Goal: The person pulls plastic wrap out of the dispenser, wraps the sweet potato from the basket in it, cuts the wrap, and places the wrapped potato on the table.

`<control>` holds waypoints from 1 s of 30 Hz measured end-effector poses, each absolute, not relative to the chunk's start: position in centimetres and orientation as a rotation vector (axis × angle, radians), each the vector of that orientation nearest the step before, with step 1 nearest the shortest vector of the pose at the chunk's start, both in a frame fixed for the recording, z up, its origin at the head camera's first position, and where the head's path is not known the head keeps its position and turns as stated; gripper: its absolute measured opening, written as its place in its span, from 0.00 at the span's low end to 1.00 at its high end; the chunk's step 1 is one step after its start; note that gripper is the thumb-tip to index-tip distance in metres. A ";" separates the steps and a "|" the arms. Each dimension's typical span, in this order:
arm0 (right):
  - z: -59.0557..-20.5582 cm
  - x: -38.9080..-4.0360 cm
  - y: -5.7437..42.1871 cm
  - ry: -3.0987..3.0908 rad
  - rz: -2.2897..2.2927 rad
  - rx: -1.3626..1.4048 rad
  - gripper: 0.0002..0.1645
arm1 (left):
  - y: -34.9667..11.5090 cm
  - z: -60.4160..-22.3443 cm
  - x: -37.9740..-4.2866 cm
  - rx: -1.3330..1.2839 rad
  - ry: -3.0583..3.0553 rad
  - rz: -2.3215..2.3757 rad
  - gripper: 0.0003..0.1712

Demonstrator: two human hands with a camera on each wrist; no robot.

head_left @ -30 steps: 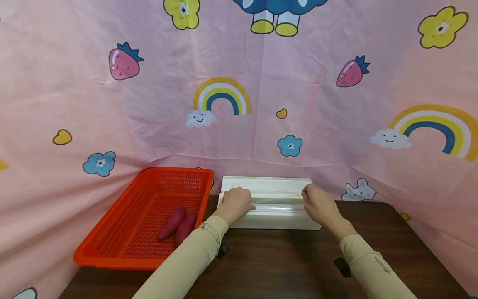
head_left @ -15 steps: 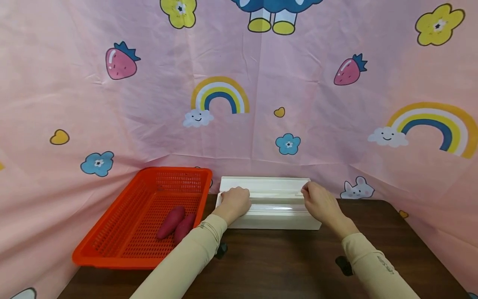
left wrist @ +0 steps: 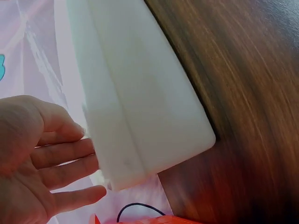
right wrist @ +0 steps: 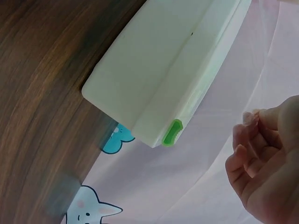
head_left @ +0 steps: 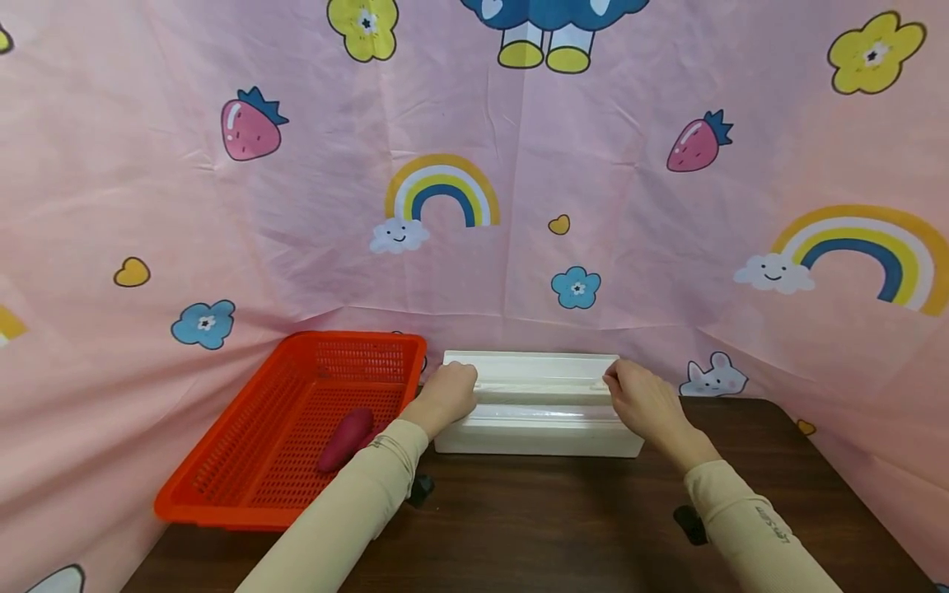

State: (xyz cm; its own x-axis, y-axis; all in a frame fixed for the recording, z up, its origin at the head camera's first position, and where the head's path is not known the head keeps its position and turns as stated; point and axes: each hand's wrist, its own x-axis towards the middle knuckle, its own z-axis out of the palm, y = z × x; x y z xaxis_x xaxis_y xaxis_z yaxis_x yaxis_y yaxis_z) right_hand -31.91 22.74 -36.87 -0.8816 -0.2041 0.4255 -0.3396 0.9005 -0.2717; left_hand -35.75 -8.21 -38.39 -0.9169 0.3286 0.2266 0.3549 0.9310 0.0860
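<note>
A white cling film dispenser stands at the back of the table, its lid raised. My left hand is over its left end; in the left wrist view the thumb and forefinger come together at the clear cling film, whose edge is hard to see. Over the right end, my right hand pinches the film between thumb and fingertips, a little off the box in the right wrist view. A green slider sits at the dispenser's right end.
An orange-red plastic basket stands left of the dispenser, with sweet potatoes in it, partly behind my left sleeve. The dark wooden table meets a pink printed cloth behind and at the sides.
My left hand has slid left towards the dispenser's left end, widening the gap between the hands. My right hand has stayed nearly in place. The head view has shifted slightly.
</note>
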 end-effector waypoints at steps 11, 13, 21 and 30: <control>-37.1 -32.1 23.1 -2.649 0.483 0.421 0.05 | -8.7 -38.1 -36.0 -0.542 -2.959 -0.419 0.01; -37.1 -32.1 23.1 -2.649 0.490 0.426 0.06 | -8.7 -38.4 -36.1 -0.555 -2.988 -0.449 0.10; -37.0 -32.1 23.1 -2.665 0.440 0.426 0.05 | -9.0 -38.0 -35.9 -0.593 -2.976 -0.450 0.06; -36.8 -32.1 23.2 -2.655 0.276 0.465 0.04 | -9.7 -37.1 -35.5 -0.608 -2.929 -0.533 0.04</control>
